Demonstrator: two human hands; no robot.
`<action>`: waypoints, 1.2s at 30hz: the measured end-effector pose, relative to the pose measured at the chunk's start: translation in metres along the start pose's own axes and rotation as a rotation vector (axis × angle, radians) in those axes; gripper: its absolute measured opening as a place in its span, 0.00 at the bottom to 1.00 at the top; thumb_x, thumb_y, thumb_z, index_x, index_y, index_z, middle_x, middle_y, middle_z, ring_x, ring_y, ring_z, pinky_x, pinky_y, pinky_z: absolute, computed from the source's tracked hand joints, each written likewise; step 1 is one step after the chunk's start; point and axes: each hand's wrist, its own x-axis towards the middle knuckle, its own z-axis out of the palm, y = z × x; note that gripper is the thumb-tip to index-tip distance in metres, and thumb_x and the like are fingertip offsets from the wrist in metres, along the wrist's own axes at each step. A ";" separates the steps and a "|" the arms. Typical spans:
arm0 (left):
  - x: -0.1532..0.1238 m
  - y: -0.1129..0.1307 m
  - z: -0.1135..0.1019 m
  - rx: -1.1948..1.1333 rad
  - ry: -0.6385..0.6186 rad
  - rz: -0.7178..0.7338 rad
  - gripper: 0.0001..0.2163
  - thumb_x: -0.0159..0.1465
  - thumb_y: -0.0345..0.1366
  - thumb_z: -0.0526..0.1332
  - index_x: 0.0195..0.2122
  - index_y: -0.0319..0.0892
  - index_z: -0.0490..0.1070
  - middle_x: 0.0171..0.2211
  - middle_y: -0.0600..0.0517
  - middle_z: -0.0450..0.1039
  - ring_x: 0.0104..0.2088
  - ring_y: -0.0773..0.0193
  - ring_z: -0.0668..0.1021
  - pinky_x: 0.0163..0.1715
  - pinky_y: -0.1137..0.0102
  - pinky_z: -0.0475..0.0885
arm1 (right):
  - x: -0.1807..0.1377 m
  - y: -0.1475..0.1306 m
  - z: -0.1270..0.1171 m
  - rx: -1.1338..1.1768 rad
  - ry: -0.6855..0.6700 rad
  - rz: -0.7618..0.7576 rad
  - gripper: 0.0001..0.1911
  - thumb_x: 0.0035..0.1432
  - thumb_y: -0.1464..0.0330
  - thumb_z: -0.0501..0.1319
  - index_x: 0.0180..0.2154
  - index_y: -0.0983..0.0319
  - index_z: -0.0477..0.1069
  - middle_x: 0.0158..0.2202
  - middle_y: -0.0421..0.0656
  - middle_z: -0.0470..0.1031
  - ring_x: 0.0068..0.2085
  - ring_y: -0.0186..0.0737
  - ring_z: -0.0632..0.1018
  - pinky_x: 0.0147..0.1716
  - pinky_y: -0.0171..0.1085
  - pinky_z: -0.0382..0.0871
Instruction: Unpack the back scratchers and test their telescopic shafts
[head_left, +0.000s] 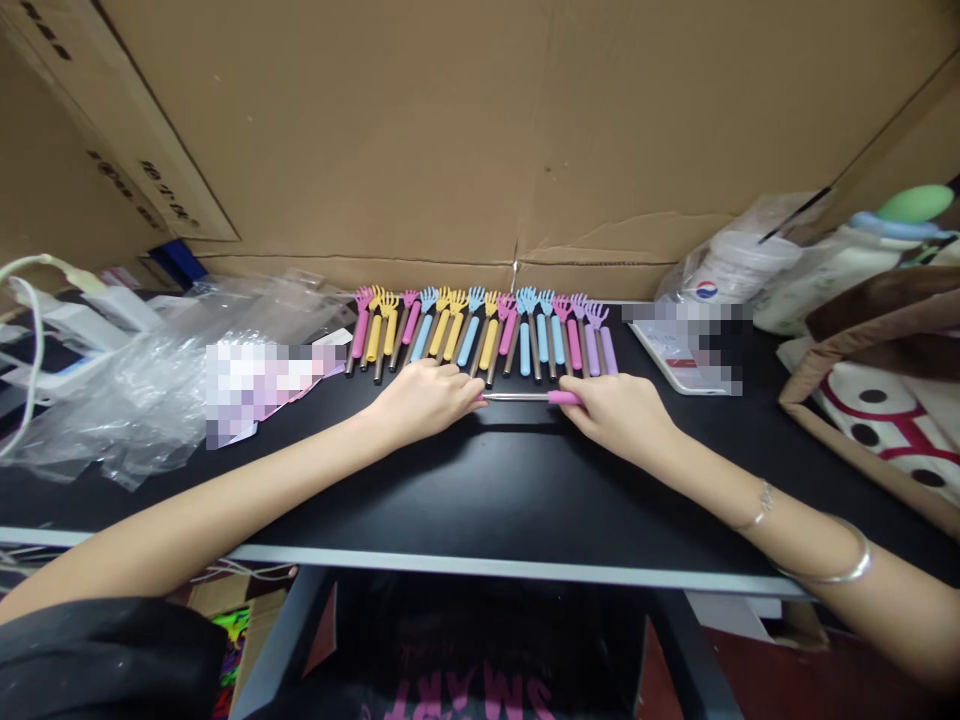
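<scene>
A telescopic back scratcher is stretched level between my hands, low over the black table. Its bare metal rod (pixel 519 397) shows in the gap. My left hand (pixel 431 403) is closed around one end, where only a bit of pink peeks out. Closed over the other end, my right hand (pixel 619 408) grips the pink handle (pixel 564 398). Just beyond my hands lies a row of several back scratchers (pixel 471 340) in pink, yellow, blue and purple, claws pointing to the back. My fingers cover the held claw end.
Clear plastic bags (pixel 142 400) and pastel cards (pixel 289 390) lie at the left, near white cables and plugs. On the right are a phone (pixel 679 350), a lidded cup (pixel 739 270) in a bag, and a patterned cloth bag (pixel 877 400). Cardboard (pixel 480 140) walls the back.
</scene>
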 end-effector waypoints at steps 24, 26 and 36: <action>-0.144 -0.116 -0.030 0.298 -0.105 -0.139 0.21 0.72 0.41 0.41 0.27 0.43 0.67 0.23 0.52 0.67 0.29 0.62 0.70 0.26 0.69 0.57 | -0.083 0.201 0.036 -0.219 -0.154 0.423 0.24 0.57 0.58 0.47 0.47 0.59 0.73 0.43 0.51 0.79 0.39 0.51 0.78 0.28 0.38 0.59; -0.152 -0.121 -0.025 0.239 -0.102 -0.149 0.21 0.72 0.41 0.40 0.27 0.43 0.66 0.24 0.52 0.67 0.30 0.61 0.70 0.27 0.68 0.57 | -0.084 0.204 0.038 -0.229 -0.178 0.407 0.24 0.58 0.58 0.45 0.47 0.58 0.72 0.43 0.51 0.78 0.40 0.51 0.77 0.29 0.38 0.59; -0.142 -0.129 -0.021 0.326 -0.144 -0.151 0.20 0.72 0.39 0.39 0.30 0.43 0.66 0.25 0.51 0.67 0.30 0.62 0.71 0.29 0.67 0.59 | -0.054 0.162 0.016 -0.199 -0.292 0.326 0.15 0.62 0.61 0.48 0.39 0.60 0.69 0.34 0.53 0.77 0.33 0.46 0.75 0.27 0.36 0.52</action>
